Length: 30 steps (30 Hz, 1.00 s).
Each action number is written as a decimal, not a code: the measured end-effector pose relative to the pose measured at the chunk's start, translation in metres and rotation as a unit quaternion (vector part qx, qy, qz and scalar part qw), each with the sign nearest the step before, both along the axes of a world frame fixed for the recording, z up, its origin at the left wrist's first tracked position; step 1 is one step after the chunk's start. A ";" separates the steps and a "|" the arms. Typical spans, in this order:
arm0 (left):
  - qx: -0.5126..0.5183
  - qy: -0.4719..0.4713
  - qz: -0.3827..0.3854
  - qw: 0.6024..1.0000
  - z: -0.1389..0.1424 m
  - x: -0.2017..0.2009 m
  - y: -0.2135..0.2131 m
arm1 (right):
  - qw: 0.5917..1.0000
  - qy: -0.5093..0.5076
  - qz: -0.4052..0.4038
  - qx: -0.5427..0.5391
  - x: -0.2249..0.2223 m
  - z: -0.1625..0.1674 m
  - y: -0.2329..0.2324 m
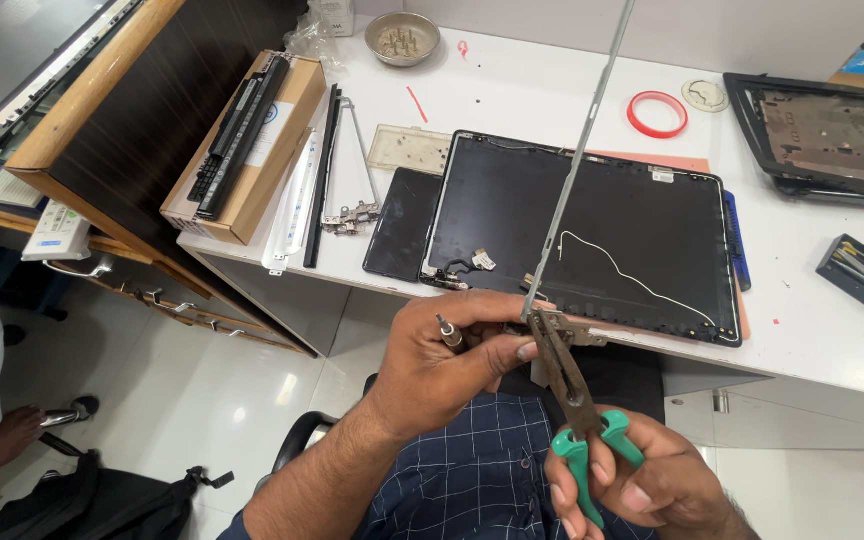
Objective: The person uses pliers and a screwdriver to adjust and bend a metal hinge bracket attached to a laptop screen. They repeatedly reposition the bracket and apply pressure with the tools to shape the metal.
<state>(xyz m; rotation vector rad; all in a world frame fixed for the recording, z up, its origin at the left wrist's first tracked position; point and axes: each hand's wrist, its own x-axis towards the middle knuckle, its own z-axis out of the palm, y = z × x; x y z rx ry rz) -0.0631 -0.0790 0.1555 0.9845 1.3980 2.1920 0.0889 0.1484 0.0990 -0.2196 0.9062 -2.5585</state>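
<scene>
Your left hand (442,365) is gripping the hinge end of a long metal hinge bracket (577,165), fingers curled narrowly around it, so the joint itself is mostly hidden behind your thumb and fingertips. A small silver-tipped tool (448,331) is also poking out between those fingers; only its tip is showing, so what kind it is cannot be told. The bracket is rising steeply away from you and is running out of view at the top edge.

Your right hand (637,480) is squeezing the green handles of a pair of pliers (564,375), fingers wrapped tight, and the plier nose is biting on the bracket's hinge end just beside your left thumb. The lower part of that hand is cut off at the bottom of the view.

All this is happening in the air just off the near edge of the white surface (812,320). Behind it, a black laptop lid cover (592,235) is lying flat along that near edge with a thin white wire (632,275) trailing across it. A second hinge bracket (352,215) is lying toward the surface's left edge, and another dark laptop shell (832,140) at the far right corner is partly cut off.
</scene>
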 end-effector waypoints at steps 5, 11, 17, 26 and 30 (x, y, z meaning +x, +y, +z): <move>0.010 0.018 0.004 1.000 0.001 -0.001 -0.001 | 1.000 -0.008 -0.004 0.000 0.000 0.000 0.001; 0.025 0.044 0.002 0.999 0.005 0.000 -0.003 | 1.000 0.000 0.004 -0.014 -0.002 -0.001 0.001; 0.019 0.012 -0.006 1.000 0.006 0.002 -0.005 | 1.000 0.002 0.010 -0.030 -0.003 -0.001 0.001; 0.022 0.001 0.001 1.000 0.008 0.008 -0.004 | 0.999 0.013 0.019 -0.029 -0.005 -0.002 -0.003; 0.044 -0.029 -0.006 0.999 0.005 0.011 -0.001 | 0.999 0.021 0.020 -0.033 -0.006 -0.005 -0.006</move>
